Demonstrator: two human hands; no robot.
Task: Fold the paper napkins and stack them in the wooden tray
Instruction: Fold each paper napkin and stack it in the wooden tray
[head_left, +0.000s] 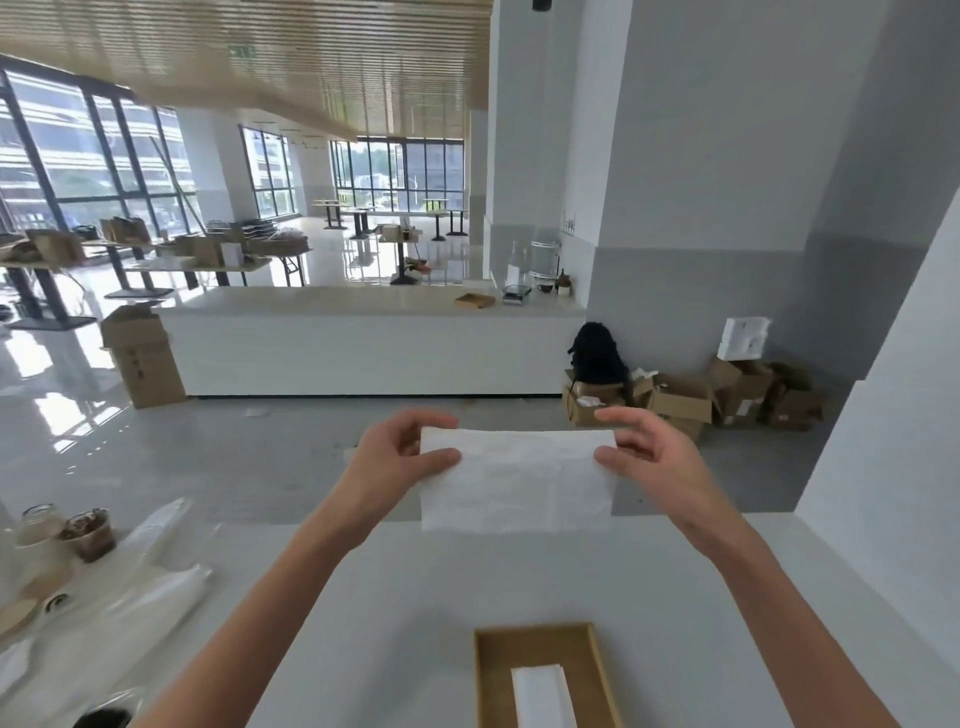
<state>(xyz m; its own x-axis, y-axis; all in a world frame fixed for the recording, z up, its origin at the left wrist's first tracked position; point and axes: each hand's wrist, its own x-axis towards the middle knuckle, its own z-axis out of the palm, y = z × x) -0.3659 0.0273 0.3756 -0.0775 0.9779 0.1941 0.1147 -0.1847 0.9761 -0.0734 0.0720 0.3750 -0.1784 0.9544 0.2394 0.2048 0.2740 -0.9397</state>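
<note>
A white paper napkin (514, 480) hangs in the air above the far edge of the white counter (395, 597), spread out flat. My left hand (400, 452) pinches its upper left corner and my right hand (644, 447) pinches its upper right corner. Near the bottom edge of the view a wooden tray (592, 670) lies on the counter with a folded white napkin (543, 696) lying inside it.
To the left on the counter lie clear plastic bags with white contents (156, 587), a glass jar (39, 525) and a cup of dark food (88, 535). A white wall (893, 415) rises at the right. Beyond the counter are a long white bar and cardboard boxes (680, 400).
</note>
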